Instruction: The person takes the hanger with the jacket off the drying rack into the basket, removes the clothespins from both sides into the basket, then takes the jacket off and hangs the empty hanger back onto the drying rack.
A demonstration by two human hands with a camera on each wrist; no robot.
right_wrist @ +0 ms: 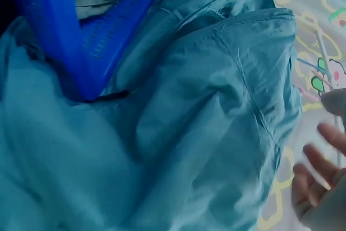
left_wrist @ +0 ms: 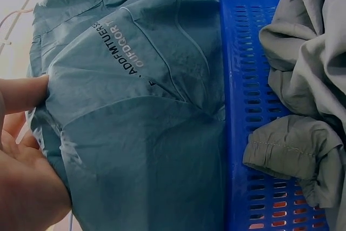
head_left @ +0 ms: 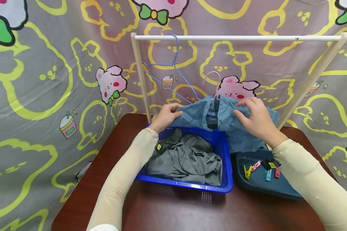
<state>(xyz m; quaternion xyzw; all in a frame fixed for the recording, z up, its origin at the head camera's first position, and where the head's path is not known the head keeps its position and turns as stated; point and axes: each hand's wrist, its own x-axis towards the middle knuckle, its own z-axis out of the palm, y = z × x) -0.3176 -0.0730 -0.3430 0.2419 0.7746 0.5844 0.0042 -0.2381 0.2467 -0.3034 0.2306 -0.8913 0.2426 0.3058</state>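
A blue-teal jacket hangs on a pink hanger, whose hook rises above the collar. My left hand pinches the jacket's left shoulder edge, thumb in front and fingers behind, as the left wrist view shows on the printed cloth. At the other shoulder, my right hand has its fingers spread, and the right wrist view shows it beside the fabric, apart from it. The jacket's lower part drapes over the rim of a blue basket and down its right side.
Crumpled grey clothing fills the basket. To the right, a dark tray holds several clothespins, one a yellow clothespin. Behind stands a rack with a white rail; a blue hanger hangs from it. Everything stands on a brown table.
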